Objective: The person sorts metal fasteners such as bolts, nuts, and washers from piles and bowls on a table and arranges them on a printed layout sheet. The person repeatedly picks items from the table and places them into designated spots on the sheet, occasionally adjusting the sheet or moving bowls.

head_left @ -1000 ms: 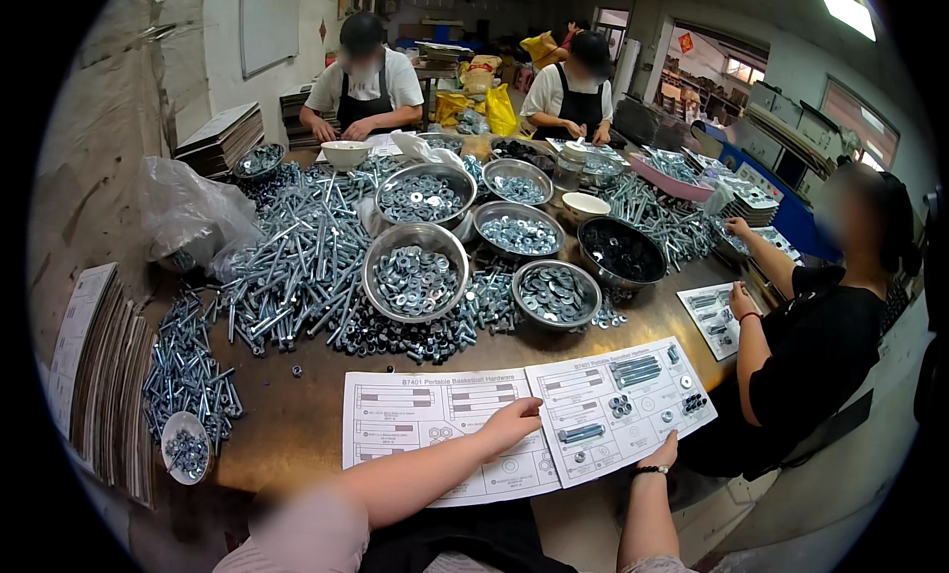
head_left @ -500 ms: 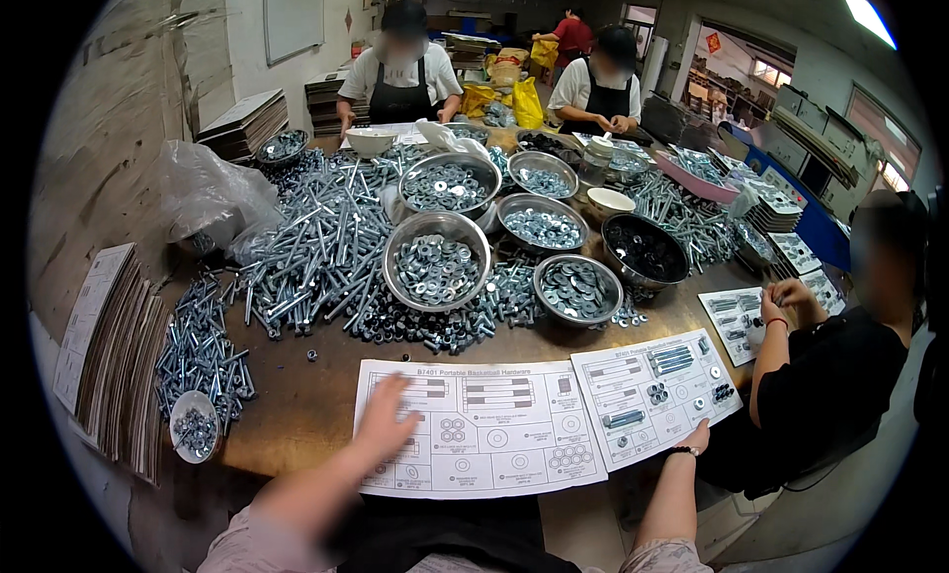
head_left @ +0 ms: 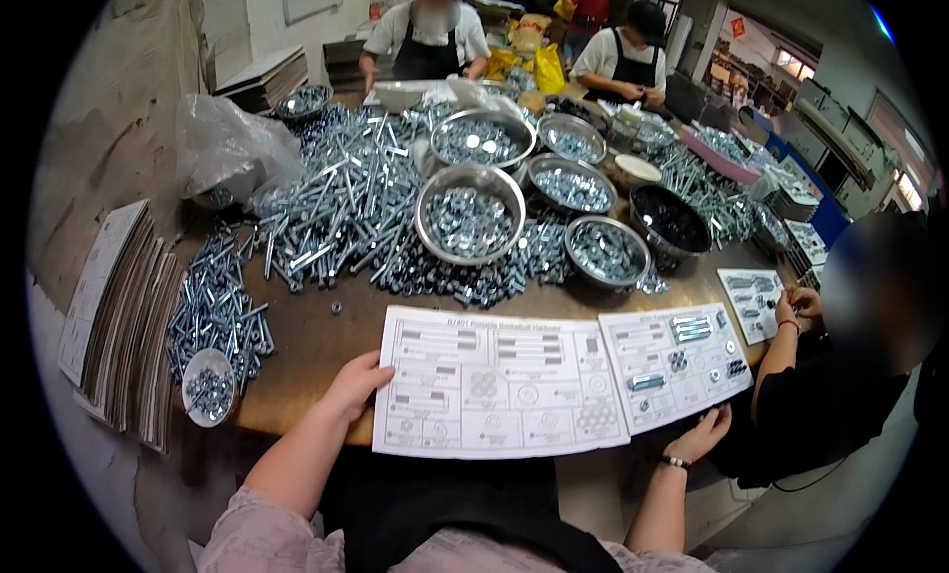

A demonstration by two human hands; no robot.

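Note:
At the near table edge lies a white printed card (head_left: 494,427) with outlines of bolts, nuts and washers. My left hand (head_left: 358,385) grips its left edge, thumb against the edge and the other fingers partly hidden. Beside it on the right is a second printed card (head_left: 682,407), its left border meeting the first. It carries long bolts (head_left: 692,328), a short bolt bundle (head_left: 647,382), nuts (head_left: 677,360) and washers (head_left: 730,347). My right hand (head_left: 698,433) holds this card's lower edge near the right corner, some fingers out of sight beneath.
Piles of loose bolts (head_left: 336,192) spread beyond the cards, with steel bowls of washers (head_left: 471,223) and a bowl of black parts (head_left: 670,219). A small white bowl (head_left: 209,388) and stacked cards (head_left: 124,326) stand left. Co-workers sit opposite and at right, one handling another card (head_left: 748,301).
My left hand has come off the left card's printed face and moved to its left edge. My right hand stays at the right card's lower edge. The view has tilted down.

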